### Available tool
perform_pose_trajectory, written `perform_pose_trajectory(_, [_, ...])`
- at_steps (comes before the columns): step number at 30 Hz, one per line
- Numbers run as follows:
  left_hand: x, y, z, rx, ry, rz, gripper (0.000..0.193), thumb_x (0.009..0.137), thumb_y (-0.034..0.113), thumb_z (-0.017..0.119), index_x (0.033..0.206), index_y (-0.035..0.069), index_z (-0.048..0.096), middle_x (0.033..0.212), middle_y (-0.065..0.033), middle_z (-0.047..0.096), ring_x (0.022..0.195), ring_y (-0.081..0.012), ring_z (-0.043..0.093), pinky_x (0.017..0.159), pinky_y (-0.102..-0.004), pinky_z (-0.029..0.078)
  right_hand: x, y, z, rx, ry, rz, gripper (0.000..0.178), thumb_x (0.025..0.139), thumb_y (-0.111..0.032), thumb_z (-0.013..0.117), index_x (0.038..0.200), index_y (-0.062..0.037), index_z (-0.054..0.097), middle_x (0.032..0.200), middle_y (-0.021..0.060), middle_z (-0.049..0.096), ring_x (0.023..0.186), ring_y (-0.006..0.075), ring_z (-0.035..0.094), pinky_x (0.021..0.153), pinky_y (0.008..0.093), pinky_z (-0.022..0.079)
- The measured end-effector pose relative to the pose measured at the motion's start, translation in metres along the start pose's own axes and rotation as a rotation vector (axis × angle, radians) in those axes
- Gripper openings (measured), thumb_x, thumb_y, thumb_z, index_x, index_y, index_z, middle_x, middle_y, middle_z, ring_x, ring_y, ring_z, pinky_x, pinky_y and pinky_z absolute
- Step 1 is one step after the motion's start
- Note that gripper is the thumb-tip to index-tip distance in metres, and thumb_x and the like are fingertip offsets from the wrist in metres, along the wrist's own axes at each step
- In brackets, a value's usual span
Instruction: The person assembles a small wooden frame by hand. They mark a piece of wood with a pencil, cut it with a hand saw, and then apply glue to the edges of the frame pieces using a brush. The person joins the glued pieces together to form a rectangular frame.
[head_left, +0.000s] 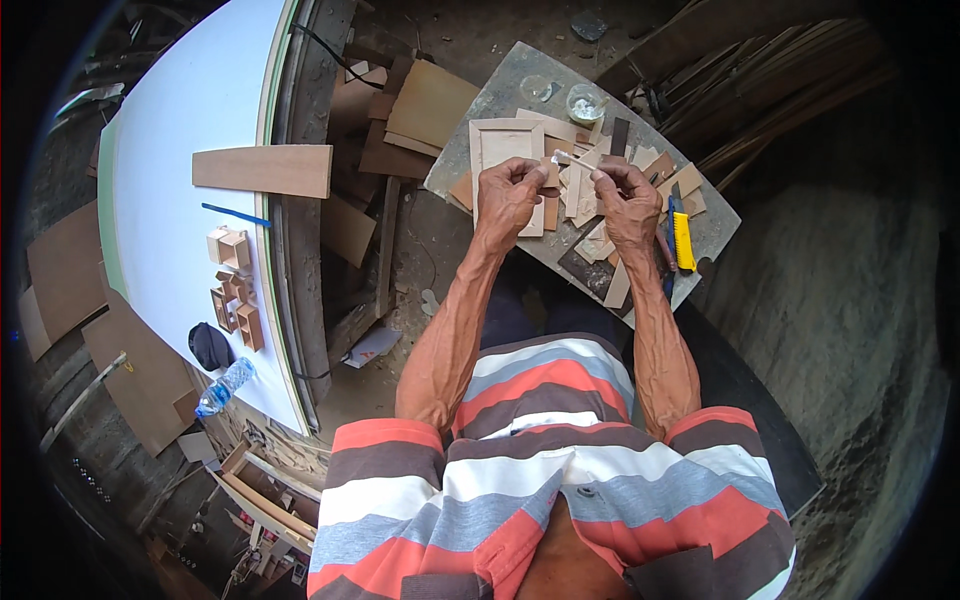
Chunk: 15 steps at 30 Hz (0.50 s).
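Note:
My right hand [630,203] pinches a thin wooden stick [580,163] with a white blob on its tip. That tip is close to the fingers of my left hand [512,197], which hold a small piece of wood [551,174] above the work table [455,165]. Beneath my left hand lies a pale wooden frame [482,137], partly covered by the hand. Several thin wood strips [574,190] are piled between my hands. Beyond them stands a clear tub [585,104] with white paste inside, beside a round clear lid [536,89].
A yellow utility knife [684,243] lies right of my right hand. On the left, a white-topped table [170,130] bears a brown board [262,171], small wooden boxes [229,248], a dark cap [208,346] and a plastic bottle [226,388]. Board offcuts [430,103] cover the floor between the tables.

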<state>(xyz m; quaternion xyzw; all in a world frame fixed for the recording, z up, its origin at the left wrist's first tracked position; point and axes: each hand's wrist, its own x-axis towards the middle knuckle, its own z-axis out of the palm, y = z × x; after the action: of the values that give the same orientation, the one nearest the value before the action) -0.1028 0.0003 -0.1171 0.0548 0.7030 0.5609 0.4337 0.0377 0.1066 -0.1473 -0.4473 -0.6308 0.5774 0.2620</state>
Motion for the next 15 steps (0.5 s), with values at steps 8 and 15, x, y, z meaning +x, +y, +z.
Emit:
perform_pose_trajectory(8, [-0.008,0.002,-0.007,0.081,0.004,-0.033,0.019,0.088,0.012,0.066,0.091,-0.006,0.07,0.077,-0.0081,0.067,0.069,-0.0179,0.071,0.056,-0.025,0.048,-0.009,-0.008,-0.009,-0.028,-0.085,-0.025,0.013,0.089,-0.01,0.07,0.1,-0.005,0.074,0.087,0.0017,0.07,0.076,0.0083,0.063,0.068,0.0229,0.049])
perform_pose_trajectory(15, [-0.008,0.002,-0.009,0.101,-0.046,-0.039,0.018,0.088,0.013,0.065,0.093,-0.003,0.071,0.082,-0.0085,0.07,0.073,-0.018,0.072,0.064,-0.0269,0.048,-0.003,-0.002,-0.014,-0.117,-0.188,-0.094,0.015,0.09,-0.005,0.067,0.103,-0.0042,0.074,0.095,0.0041,0.07,0.089,0.0115,0.064,0.08,0.0249,0.051])
